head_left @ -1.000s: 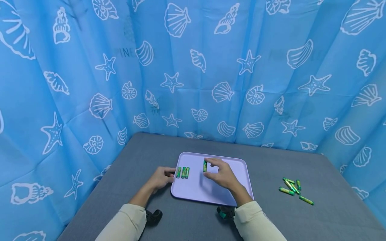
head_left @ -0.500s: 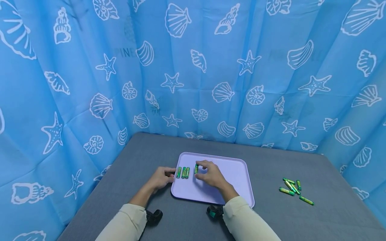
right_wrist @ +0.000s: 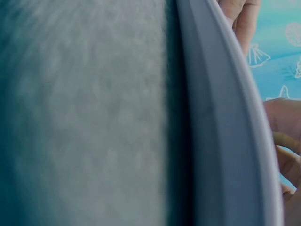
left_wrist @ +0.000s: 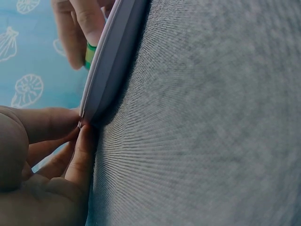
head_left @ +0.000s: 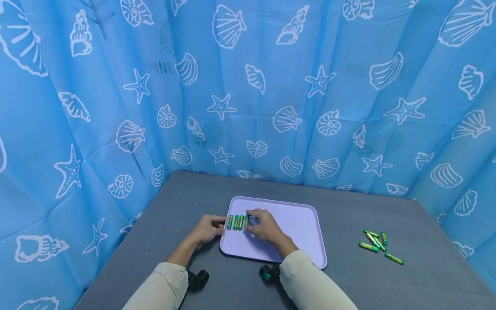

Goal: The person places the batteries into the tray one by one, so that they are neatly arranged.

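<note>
A light purple tray (head_left: 298, 230) lies on the grey table. At its left edge my left hand (head_left: 205, 229) pinches the rim between thumb and fingers, as the left wrist view also shows. Three green batteries (head_left: 236, 222) stand in a row at the tray's left side, a wider gap after the first. Just right of that row my right hand (head_left: 267, 227) holds another green battery (head_left: 247, 221) by its ends, between thumb and finger. A bit of that battery (left_wrist: 90, 55) shows beyond the rim in the left wrist view. The right wrist view hides it behind the tray's edge.
To the right of the tray, several more green batteries (head_left: 373, 241) lie loosely heaped on the grey table (head_left: 341, 275). One battery (head_left: 394, 258) is apart from the heap, nearer the front. A blue shell-patterned curtain (head_left: 248, 107) hangs behind the table and along its left side.
My right hand has moved left over the tray with its battery, from near the middle to close beside the row of three. The left hand and tray have stayed put.
</note>
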`<act>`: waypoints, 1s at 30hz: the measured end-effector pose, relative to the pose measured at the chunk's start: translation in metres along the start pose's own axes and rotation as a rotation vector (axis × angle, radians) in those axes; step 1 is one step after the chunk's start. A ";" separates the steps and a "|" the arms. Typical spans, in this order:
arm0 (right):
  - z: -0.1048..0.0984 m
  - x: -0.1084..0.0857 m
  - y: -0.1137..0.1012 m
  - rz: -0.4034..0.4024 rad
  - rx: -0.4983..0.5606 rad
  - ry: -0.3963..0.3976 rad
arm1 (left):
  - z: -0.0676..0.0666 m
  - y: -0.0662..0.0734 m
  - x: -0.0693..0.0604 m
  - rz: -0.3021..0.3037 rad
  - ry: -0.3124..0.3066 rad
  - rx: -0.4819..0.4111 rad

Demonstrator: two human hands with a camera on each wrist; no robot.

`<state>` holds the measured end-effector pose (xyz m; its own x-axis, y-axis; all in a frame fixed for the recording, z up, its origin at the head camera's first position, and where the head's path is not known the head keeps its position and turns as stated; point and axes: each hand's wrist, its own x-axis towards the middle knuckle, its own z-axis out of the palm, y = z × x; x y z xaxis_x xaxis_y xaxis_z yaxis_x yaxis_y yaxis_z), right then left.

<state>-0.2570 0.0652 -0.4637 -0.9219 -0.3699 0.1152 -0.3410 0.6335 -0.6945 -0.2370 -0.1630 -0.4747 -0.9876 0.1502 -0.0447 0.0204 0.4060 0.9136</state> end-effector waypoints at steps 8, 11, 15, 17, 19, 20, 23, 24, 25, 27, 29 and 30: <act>0.002 -0.002 -0.003 0.004 -0.008 -0.012 | 0.003 -0.001 0.000 0.013 0.001 0.002; -0.001 -0.003 -0.003 -0.004 -0.021 -0.001 | 0.003 0.000 0.000 0.017 0.003 0.002; -0.006 -0.005 -0.002 -0.019 -0.009 0.009 | 0.002 0.000 -0.001 0.008 0.005 -0.002; -0.009 -0.007 -0.002 -0.024 0.001 0.008 | 0.001 0.000 -0.001 0.005 0.005 -0.002; -0.012 -0.009 -0.002 -0.034 0.006 0.009 | 0.001 -0.001 -0.001 0.004 0.002 -0.003; -0.014 -0.011 -0.002 -0.037 0.013 0.010 | 0.001 -0.001 -0.001 0.004 0.002 -0.005; -0.020 -0.016 -0.002 -0.078 0.010 0.026 | 0.001 -0.001 -0.001 0.006 0.003 -0.010; -0.023 -0.017 -0.002 -0.091 0.006 0.033 | 0.000 -0.001 -0.001 0.008 0.001 -0.010; -0.025 -0.019 -0.002 -0.102 0.009 0.043 | 0.000 -0.001 -0.001 0.005 0.002 -0.011; -0.030 -0.023 -0.002 -0.122 0.006 0.069 | 0.000 -0.001 0.000 0.003 0.000 -0.010; -0.037 -0.027 -0.002 -0.140 0.005 0.098 | 0.000 -0.001 0.000 -0.001 0.000 -0.011; -0.040 -0.030 -0.003 -0.146 0.005 0.110 | 0.000 -0.001 0.000 -0.003 0.000 -0.012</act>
<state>-0.2361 0.1018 -0.4366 -0.8773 -0.3807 0.2923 -0.4721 0.5748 -0.6683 -0.2374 -0.1633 -0.4762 -0.9877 0.1491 -0.0472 0.0158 0.3955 0.9183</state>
